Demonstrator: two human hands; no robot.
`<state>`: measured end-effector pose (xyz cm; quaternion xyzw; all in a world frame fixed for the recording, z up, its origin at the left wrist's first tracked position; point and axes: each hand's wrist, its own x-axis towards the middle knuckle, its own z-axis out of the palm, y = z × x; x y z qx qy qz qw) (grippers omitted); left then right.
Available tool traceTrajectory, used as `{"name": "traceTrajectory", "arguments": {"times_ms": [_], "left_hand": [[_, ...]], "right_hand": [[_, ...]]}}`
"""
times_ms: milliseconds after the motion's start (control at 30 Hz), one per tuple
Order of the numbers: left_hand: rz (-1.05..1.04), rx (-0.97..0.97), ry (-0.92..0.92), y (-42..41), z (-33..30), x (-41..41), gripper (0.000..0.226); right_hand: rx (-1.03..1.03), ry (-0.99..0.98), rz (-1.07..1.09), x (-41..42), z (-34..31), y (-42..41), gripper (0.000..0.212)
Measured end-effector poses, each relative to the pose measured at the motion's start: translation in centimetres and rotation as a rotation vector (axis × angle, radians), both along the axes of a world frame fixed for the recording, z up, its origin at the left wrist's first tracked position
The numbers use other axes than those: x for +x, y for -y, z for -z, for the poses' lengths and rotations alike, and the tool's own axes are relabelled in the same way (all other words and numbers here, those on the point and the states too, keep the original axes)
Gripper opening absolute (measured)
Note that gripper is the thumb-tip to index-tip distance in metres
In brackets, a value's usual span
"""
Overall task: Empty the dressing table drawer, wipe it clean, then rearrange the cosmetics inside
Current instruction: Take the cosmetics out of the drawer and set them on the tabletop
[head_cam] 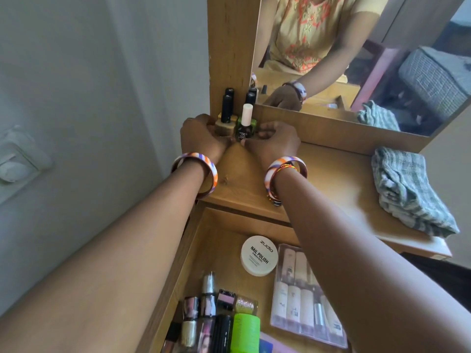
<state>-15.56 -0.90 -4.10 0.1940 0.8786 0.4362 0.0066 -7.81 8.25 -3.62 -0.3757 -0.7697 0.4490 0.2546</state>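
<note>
Fingers [266,135] of our right hand [274,143] curl in against the dark nail polish bottle [242,132] with the white cap, and our left hand [200,138] cups the tan bottle [224,128] from the other side; whether either hand truly grips, we cannot tell. These bottles stand in a tight cluster in the back corner of the tabletop [331,179], against the wooden mirror frame [232,52].

Below the tabletop's front edge, the drawer [216,240] stands open and holds a round white tub [258,255] of nail polish wipes, a clear flat case [305,296] of pale tubes, a green cylinder [246,332] and a jumble of small bottles [204,309] near its left wall. Bare wood shows at the drawer's back.

Right of the cluster, the tabletop is smooth open wood up to a crumpled grey-striped cloth [407,192] at its far edge.
</note>
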Motion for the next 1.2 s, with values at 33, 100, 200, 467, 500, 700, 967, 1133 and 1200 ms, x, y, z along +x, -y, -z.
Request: {"name": "traceTrajectory", "arguments": {"times_ms": [33, 100, 200, 467, 500, 700, 967, 1133, 1200], "left_hand": [[0.003, -0.002, -0.003, -0.1, -0.1, 0.0, 0.050], [0.031, -0.024, -0.002, -0.2, -0.2, 0.0, 0.048], [0.061, -0.048, 0.024, -0.3, 0.0, -0.3, 0.045], [0.068, -0.026, 0.001, -0.3, 0.8, -0.5, 0.044], [0.072, -0.025, -0.003, -0.3, 0.9, -0.5, 0.044], [0.076, 0.001, -0.050, 0.1, 0.6, -0.2, 0.041], [0.037, -0.059, -0.010, 1.5, 0.4, 1.2, 0.068], [0.073, -0.070, -0.058, 3.7, 1.0, 4.2, 0.053], [0.081, -0.108, -0.105, 4.8, 1.4, 5.9, 0.048]], "right_hand": [[0.003, 0.008, -0.005, -0.1, 0.0, 0.0, 0.050], [0.002, 0.015, -0.018, -0.1, -0.1, 0.0, 0.049], [0.000, 0.012, -0.040, -0.2, 0.0, -0.1, 0.047], [-0.005, 0.025, -0.082, -0.6, 0.2, -0.8, 0.045], [-0.006, 0.025, -0.084, -0.6, 0.2, -0.8, 0.045], [-0.033, 0.045, -0.087, -0.5, 0.3, -0.9, 0.053], [-0.068, 0.082, -0.032, 1.9, 0.0, 0.4, 0.045], [-0.035, 0.051, 0.003, 4.5, 0.4, 2.2, 0.038], [-0.029, 0.060, 0.004, 5.6, 0.4, 3.2, 0.037]]}}
